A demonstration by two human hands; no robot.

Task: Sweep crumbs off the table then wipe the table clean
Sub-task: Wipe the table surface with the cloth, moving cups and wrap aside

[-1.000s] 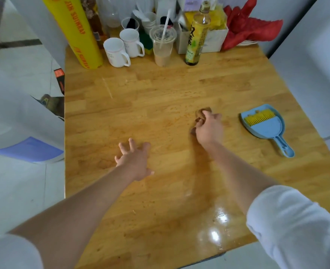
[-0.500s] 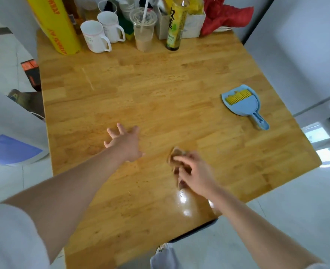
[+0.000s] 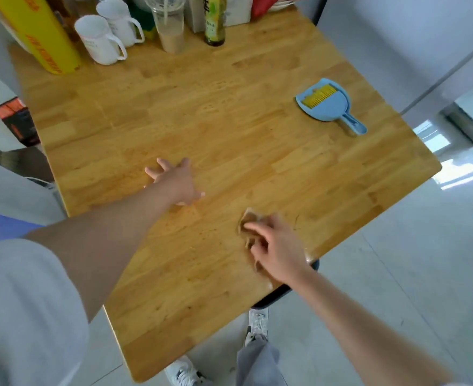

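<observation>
Wooden table [image 3: 229,129] filled most of the view, its near edge toward the person. Yellow roll [image 3: 39,37] stood at the far left corner, beside two white mugs [image 3: 101,40], a clear plastic cup [image 3: 171,26] with a tan drink, and a bottle [image 3: 215,23]; all were grouped along the far edge. Blue dustpan [image 3: 328,105] lay flat near the right side of the table, a yellow brush head inside it, handle pointing toward the near right edge, well apart from both hands.

Left hand [image 3: 175,181] was flat on the table around the middle, fingers spread wide and straight, holding nothing. Right hand [image 3: 275,245] was close to the near right edge, pressing down on a brown cloth [image 3: 250,218]; fingers looked extended over it, slightly bent, cloth bunched under the palm and sticking out past the fingertips. Cloth was touching the tabletop. No crumbs could be made out on the surface; too blurry to tell. White shoes [image 3: 257,324] showed on the floor below the table edge.
</observation>
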